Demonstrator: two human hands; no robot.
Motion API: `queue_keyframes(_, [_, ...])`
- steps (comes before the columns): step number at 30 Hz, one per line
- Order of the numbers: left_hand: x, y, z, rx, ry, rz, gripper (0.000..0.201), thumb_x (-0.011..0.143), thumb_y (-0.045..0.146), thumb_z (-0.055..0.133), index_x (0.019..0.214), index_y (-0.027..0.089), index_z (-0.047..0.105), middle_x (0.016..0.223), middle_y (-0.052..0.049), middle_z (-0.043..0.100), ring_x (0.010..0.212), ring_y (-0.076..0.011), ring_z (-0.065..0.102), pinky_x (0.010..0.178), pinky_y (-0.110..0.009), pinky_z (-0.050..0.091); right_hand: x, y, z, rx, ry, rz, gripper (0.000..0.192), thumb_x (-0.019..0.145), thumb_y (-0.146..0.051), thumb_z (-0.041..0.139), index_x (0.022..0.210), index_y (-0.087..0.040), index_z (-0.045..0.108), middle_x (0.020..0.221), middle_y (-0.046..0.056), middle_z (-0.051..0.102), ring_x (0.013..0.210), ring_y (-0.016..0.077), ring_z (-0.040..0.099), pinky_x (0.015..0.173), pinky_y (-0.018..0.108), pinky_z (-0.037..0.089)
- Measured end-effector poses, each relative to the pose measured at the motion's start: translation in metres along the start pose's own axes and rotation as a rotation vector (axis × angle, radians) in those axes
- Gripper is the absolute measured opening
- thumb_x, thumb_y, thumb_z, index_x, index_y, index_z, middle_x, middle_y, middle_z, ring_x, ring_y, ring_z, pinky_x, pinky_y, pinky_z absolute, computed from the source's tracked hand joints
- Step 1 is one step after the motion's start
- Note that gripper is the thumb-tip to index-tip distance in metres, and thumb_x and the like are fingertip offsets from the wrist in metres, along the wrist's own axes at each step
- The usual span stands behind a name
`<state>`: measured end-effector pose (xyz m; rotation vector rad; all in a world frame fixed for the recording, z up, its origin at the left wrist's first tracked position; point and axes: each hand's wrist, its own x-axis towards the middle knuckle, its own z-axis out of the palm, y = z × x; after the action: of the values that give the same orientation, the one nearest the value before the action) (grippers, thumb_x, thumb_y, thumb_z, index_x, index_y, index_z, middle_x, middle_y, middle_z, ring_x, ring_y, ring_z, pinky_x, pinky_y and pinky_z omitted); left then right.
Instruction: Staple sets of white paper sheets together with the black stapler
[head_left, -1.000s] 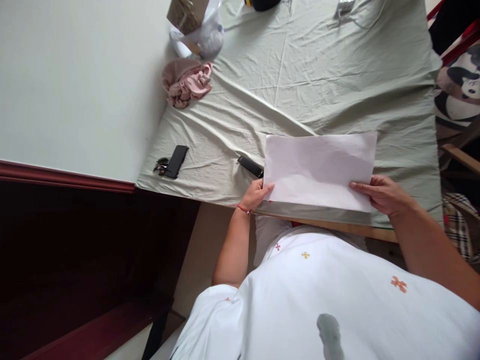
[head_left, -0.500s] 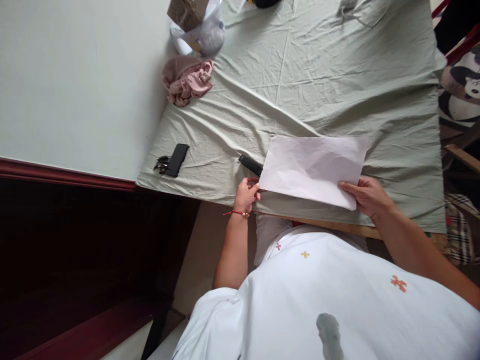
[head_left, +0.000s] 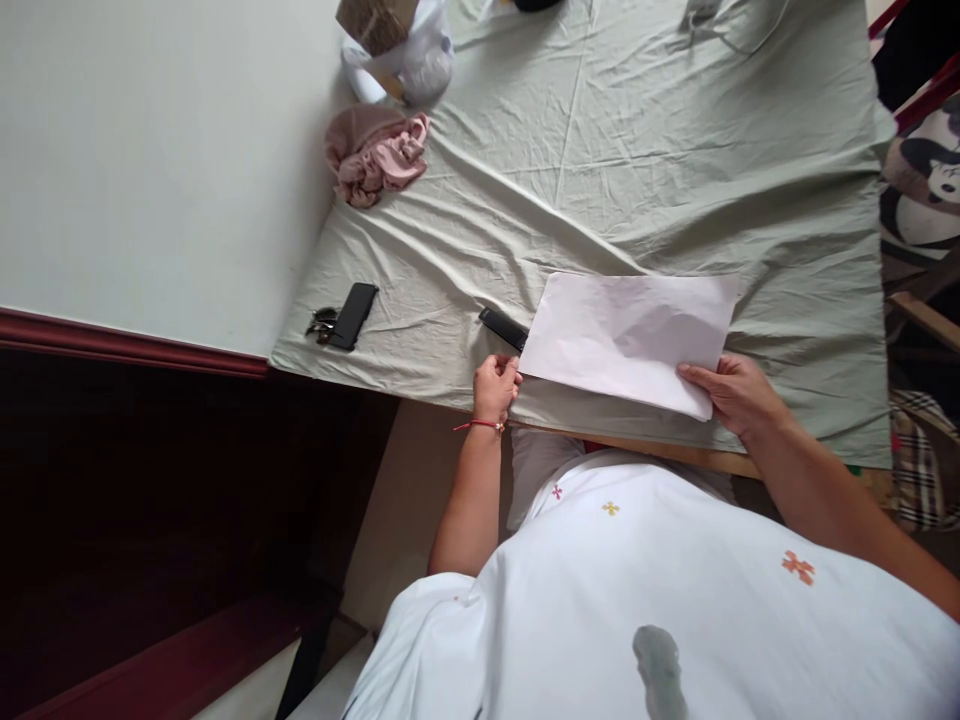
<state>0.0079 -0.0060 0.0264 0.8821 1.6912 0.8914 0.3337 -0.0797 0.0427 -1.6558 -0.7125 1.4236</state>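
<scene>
White sheets of paper (head_left: pixel 630 335), lying nearly flat one on another, extend in front of me over the near edge of the table. My right hand (head_left: pixel 739 393) grips their lower right corner, thumb on top and fingers underneath. At the lower left corner my left hand (head_left: pixel 496 385) is closed, thumb and fingertips pinched at the paper's edge. Just beyond that hand lies a long black object (head_left: pixel 502 327) that looks like a stapler; its right end reaches the paper's left edge, and I cannot tell whether it goes under.
A wrinkled pale green cloth (head_left: pixel 675 180) covers the table. To the left lie a black phone-like object (head_left: pixel 355 316) and a bunch of keys (head_left: pixel 322 325). Farther back are a bundled pink cloth (head_left: pixel 379 155) and a plastic bag (head_left: pixel 426 65) beside the wall (head_left: pixel 150 150).
My left hand has shifted very slightly to the right, its fingers curling more at the paper's corner. The paper and my right hand stay almost where they were.
</scene>
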Motion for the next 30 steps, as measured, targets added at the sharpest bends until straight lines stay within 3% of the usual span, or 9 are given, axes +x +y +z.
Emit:
queue_keyframes(5, [0.003,-0.009,0.001,-0.004,0.048,0.048,0.014,0.087,0.022,0.068,0.092,0.018,0.056,0.058,0.008,0.058,0.037,-0.0045,0.04,0.04,-0.018,0.028,0.002,0.004,0.005,0.107,0.026,0.054,0.022,0.059,-0.036,0.088,0.072,-0.024,0.075,0.072,0.005,0.077,0.066,0.0231,0.072,0.054,0.031,0.059])
queue_keyframes(7, [0.004,-0.014,-0.001,0.053,0.114,0.131,0.013,0.086,0.021,0.067,0.095,0.018,0.059,0.066,0.005,0.063,0.043,-0.0069,0.049,0.046,-0.019,0.039,0.004,0.006,0.008,0.137,0.037,0.057,0.022,0.058,-0.034,0.088,0.072,-0.024,0.075,0.072,0.004,0.077,0.064,0.0219,0.071,0.054,0.031,0.059])
queue_keyframes(10, [0.002,-0.018,-0.005,0.25,0.269,0.395,0.017,0.087,0.016,0.061,0.102,0.019,0.066,0.094,-0.006,0.074,0.082,-0.0165,0.072,0.078,-0.029,0.059,0.006,0.009,0.011,0.143,0.056,0.039,0.024,0.059,-0.035,0.088,0.073,-0.023,0.073,0.072,0.004,0.076,0.067,0.0226,0.072,0.055,0.031,0.059])
queue_keyframes(13, [0.0,-0.016,-0.009,0.447,0.287,0.649,0.039,0.087,0.009,0.052,0.118,0.021,0.072,0.133,-0.013,0.072,0.129,-0.0236,0.065,0.116,-0.04,0.05,0.006,0.013,0.013,0.152,0.082,0.031,0.024,0.058,-0.035,0.088,0.072,-0.023,0.072,0.073,0.005,0.077,0.07,0.0229,0.073,0.055,0.03,0.059])
queue_keyframes(16, [0.0,-0.014,-0.01,0.537,0.178,0.758,0.057,0.085,0.003,0.046,0.133,0.022,0.07,0.15,-0.009,0.064,0.148,-0.0227,0.052,0.131,-0.044,0.034,0.004,0.016,0.017,0.2,0.111,0.049,0.022,0.057,-0.031,0.087,0.071,-0.023,0.072,0.073,0.003,0.077,0.068,0.0199,0.071,0.056,0.028,0.059])
queue_keyframes(20, [0.004,-0.015,-0.008,0.57,0.076,0.765,0.064,0.083,0.002,0.044,0.139,0.023,0.068,0.153,-0.007,0.063,0.153,-0.023,0.047,0.133,-0.047,0.03,0.001,0.02,0.024,0.245,0.158,0.05,0.02,0.058,-0.029,0.086,0.072,-0.023,0.073,0.076,0.002,0.078,0.067,0.0179,0.07,0.059,0.027,0.059])
queue_keyframes(30, [0.001,-0.008,-0.008,0.651,0.166,0.763,0.061,0.085,0.002,0.044,0.132,0.026,0.074,0.145,-0.004,0.069,0.149,-0.0245,0.051,0.13,-0.049,0.033,0.001,0.029,0.028,0.257,0.197,0.016,0.017,0.059,-0.029,0.086,0.07,-0.024,0.073,0.076,0.002,0.079,0.064,0.0172,0.068,0.056,0.027,0.057])
